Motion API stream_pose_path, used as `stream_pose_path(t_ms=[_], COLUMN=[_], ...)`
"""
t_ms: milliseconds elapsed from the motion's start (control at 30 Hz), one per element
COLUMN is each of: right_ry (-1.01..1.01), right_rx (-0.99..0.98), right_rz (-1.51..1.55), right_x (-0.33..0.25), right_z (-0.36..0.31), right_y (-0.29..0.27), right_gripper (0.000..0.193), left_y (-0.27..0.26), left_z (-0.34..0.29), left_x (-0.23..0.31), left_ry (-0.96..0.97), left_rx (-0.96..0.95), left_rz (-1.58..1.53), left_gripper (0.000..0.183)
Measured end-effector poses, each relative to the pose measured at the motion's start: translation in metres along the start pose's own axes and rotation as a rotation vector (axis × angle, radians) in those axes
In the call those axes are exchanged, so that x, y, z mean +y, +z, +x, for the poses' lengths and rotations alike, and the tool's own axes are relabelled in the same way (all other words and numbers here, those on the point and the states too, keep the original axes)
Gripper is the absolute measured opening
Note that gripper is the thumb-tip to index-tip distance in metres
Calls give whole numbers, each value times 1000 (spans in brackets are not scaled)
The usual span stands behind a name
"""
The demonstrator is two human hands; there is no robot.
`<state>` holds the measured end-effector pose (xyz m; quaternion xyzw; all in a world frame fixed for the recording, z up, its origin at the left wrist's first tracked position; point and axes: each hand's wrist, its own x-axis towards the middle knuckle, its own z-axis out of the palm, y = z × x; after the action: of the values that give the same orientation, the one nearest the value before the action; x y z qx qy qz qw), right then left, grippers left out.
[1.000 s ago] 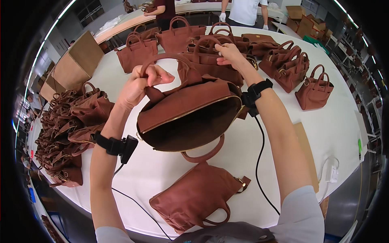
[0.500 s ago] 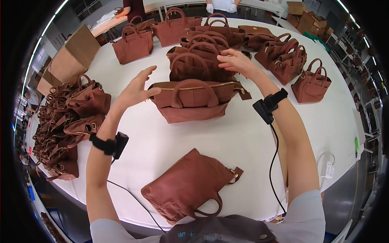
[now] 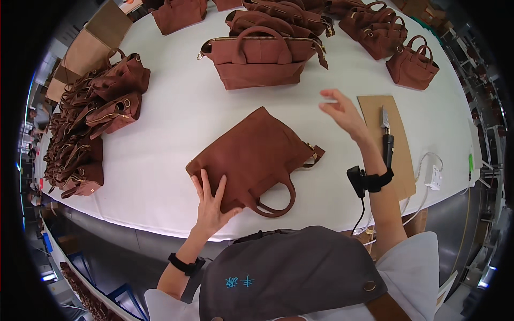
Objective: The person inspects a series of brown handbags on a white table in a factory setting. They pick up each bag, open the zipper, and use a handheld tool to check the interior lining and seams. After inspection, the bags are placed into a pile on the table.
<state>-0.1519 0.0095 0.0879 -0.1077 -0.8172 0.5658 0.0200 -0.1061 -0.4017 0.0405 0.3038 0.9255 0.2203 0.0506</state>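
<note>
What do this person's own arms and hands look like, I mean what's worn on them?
The left hand and right hand are ungloved. A black band circles each forearm; the right one carries a boxy black module trailing a black cable. The short sleeves are pale grey.

Brightly lit, soft shadows; edges curved, corners black

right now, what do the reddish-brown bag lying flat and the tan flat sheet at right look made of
Reddish-brown flat-lying bag: probably leather or imitation leather, low sheen, judging by its smooth surface and soft creases. Tan flat sheet: likely cardboard, matte, from its dull, even colour; thin wood is possible.
</note>
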Motion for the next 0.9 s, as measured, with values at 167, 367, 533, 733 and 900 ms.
stream_pose_path(t_ms=[167, 367, 533, 733, 900], right_ry=[98, 185, 361, 463, 158], right_rx=[306, 382, 326, 120, 269], right_rz=[-92, 151, 497, 1095, 1016], right_x=[50, 62, 77, 70, -29], right_z=[-76, -134, -143, -130, -128], right_y=[52, 106, 116, 115, 83], right_gripper=[49, 49, 47, 24, 19], left_y=[16, 45, 87, 56, 11], left_z=[69, 63, 74, 58, 53], left_x=[5, 72, 82, 95, 116], left_ry=[76, 367, 476, 468, 296], left_rx=[119, -108, 45, -61, 188], left_rz=[-51, 155, 159, -172, -621], left_gripper=[88, 84, 19, 19, 37])
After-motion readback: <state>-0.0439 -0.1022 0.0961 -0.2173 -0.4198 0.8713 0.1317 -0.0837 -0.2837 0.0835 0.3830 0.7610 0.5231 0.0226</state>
